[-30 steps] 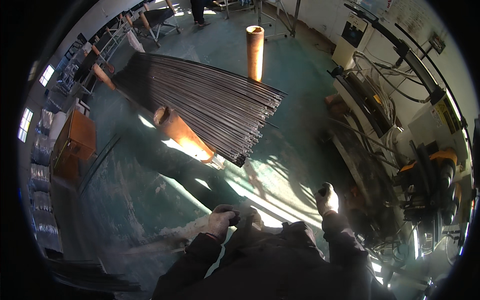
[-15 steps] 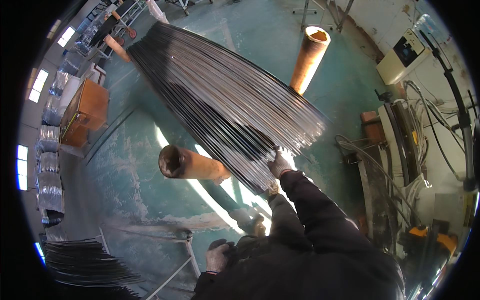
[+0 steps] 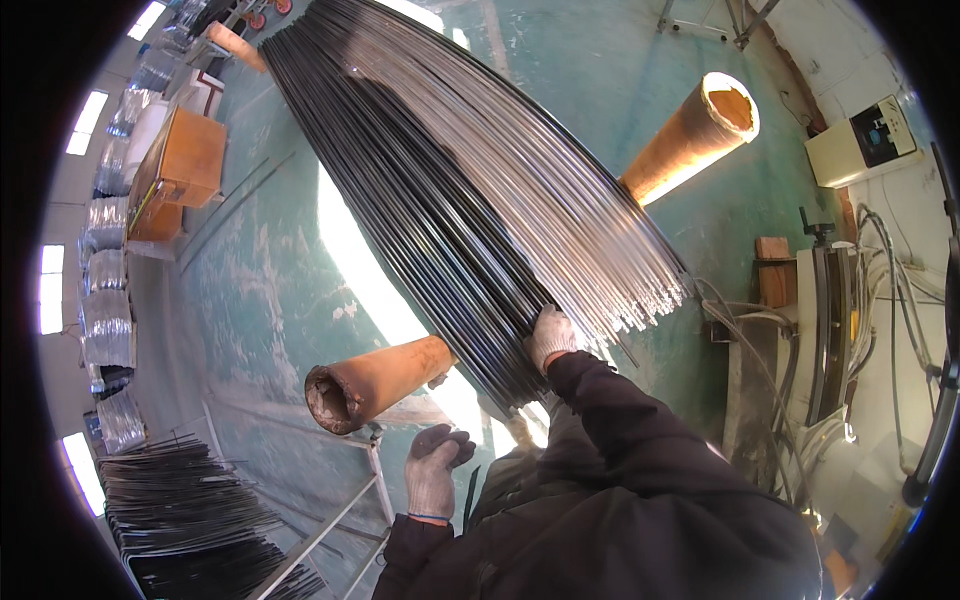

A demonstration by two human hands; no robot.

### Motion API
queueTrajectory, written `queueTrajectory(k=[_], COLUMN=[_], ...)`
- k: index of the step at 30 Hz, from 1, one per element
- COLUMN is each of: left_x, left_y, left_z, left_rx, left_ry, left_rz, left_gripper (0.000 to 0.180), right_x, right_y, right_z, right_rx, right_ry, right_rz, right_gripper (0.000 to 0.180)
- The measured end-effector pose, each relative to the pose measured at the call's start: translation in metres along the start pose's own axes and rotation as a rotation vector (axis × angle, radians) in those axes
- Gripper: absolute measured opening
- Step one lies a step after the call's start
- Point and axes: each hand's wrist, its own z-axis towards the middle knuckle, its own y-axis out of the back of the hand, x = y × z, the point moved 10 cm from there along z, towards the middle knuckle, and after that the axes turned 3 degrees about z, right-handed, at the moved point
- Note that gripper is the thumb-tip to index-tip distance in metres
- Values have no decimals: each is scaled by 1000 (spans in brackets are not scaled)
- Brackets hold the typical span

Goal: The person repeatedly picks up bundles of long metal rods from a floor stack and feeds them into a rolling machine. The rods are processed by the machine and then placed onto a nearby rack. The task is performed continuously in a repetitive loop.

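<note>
A wide bundle of long, thin metal rods (image 3: 430, 190) stretches from the far left toward me, dark on the left and bright in the sun on the right. My right hand (image 3: 553, 335), in a pale knitted glove, is closed on dark rods near their close ends; its fingertips are partly hidden. My left hand (image 3: 436, 472), in a matching glove with grey fingertips, is raised apart from the bundle, fingers curled in. What it may hold is hidden. A narrow black strip (image 3: 471, 497) shows beside its wrist.
Rusty cardboard-brown tubes flank the bundle: one at near left (image 3: 385, 378), one at right (image 3: 690, 135). A metal frame (image 3: 378, 480) and a pile of dark rods (image 3: 190, 510) lie lower left. Machinery with cables (image 3: 825, 320) stands right. A brown cabinet (image 3: 190, 155) is far left.
The view has shifted, so the bundle and tubes appear nearer. My left hand has come up and forward. My right hand is lower against the rods' ends, still on them.
</note>
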Motion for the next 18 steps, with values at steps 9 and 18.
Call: queueTrajectory(k=[9, 18], left_x=[18, -1], left_y=[-6, -29], left_z=[-7, -6], left_rx=[-70, 64], left_ry=[95, 1], left_rz=[-11, 13], left_gripper=[38, 38], right_x=[-2, -6], right_y=[-8, -17], right_z=[25, -6], right_rx=[308, 457], right_ry=[127, -68], right_rz=[-140, 693], right_gripper=[42, 37])
